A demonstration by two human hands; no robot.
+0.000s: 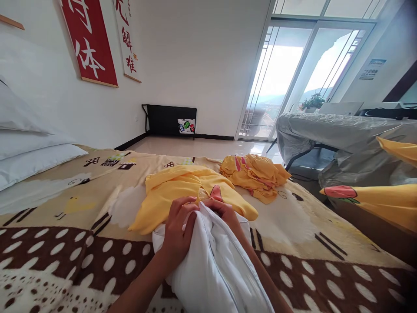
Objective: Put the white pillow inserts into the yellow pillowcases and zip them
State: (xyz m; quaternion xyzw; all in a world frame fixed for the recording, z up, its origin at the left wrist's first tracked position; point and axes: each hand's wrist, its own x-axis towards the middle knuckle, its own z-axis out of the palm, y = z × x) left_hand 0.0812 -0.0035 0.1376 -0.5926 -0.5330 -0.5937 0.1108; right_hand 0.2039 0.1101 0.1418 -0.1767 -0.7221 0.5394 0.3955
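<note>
A soft white pillow [195, 269] with a piped edge lies in front of me, its narrow end pointing away. My left hand [177, 226] is closed on the left of that end, fingers bent over it. Pinched at the same end from the right is my right hand [224, 212], its fingertips partly hidden by the pillow. Directly beyond both hands a yellow cloth [182, 184] with a red print is spread out, and its near edge meets the fingers. Whether the fingers also grip this cloth is hard to see.
A crumpled yellow printed cloth [254, 174] lies farther right on the patterned bed blanket [107, 191]. More yellow fabric [374, 200] juts in from the right edge. White pillows [39, 158] are stacked at left. A plastic-covered table [325, 130] stands beyond the bed.
</note>
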